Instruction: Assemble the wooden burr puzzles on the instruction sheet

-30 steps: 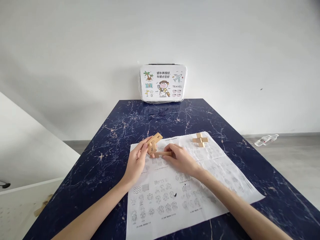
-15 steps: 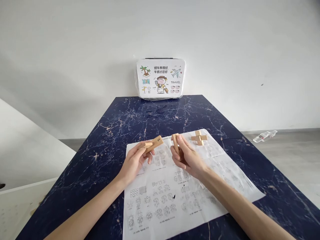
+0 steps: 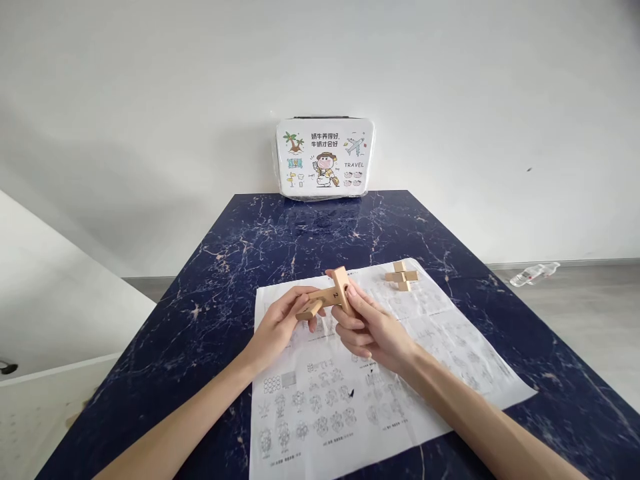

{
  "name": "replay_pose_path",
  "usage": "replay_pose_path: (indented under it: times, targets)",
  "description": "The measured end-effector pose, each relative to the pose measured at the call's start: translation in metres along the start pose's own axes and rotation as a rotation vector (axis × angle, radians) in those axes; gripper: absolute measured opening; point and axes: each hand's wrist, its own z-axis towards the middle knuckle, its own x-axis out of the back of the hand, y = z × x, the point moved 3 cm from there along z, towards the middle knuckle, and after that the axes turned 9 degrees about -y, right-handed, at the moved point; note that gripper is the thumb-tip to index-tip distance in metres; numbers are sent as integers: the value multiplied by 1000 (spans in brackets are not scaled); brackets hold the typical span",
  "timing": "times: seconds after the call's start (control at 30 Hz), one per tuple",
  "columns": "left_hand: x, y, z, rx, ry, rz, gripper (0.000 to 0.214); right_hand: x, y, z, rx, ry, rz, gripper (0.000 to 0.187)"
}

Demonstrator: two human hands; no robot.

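My left hand (image 3: pixel 283 324) is closed on wooden puzzle pieces (image 3: pixel 311 308), one lying across another that bears a "2". In my right hand (image 3: pixel 369 327) is another wooden puzzle piece (image 3: pixel 341 280), held tilted between thumb and fingers. The end of the numbered piece meets this piece; whether it sits in a slot there I cannot tell. Both hands are above a printed instruction sheet (image 3: pixel 320 400) with rows of small diagrams. On the sheet's far right part stands an assembled wooden cross-shaped puzzle (image 3: pixel 401 276), touched by neither hand.
The sheet lies on a dark blue marble-patterned table (image 3: pixel 310 233). A white case (image 3: pixel 325 160) with cartoon prints, wrapped in clear plastic, stands at the far edge against the wall. A clear plastic bottle (image 3: pixel 534 274) lies on the floor at the right.
My hands have come together. The numbered piece in my left hand has moved right and now meets the piece in my right hand. The view has shifted slightly.
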Motion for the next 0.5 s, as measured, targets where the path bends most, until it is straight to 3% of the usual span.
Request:
replay_pose_path:
  times: [0.27,0.5]
  targets:
    - [-2,-1,0,7,-61,34,29,6,7,-3,-47,-10,73,57]
    - [-3,1,-1,15,-83,26,30,2,9,-2,-70,-22,46,56]
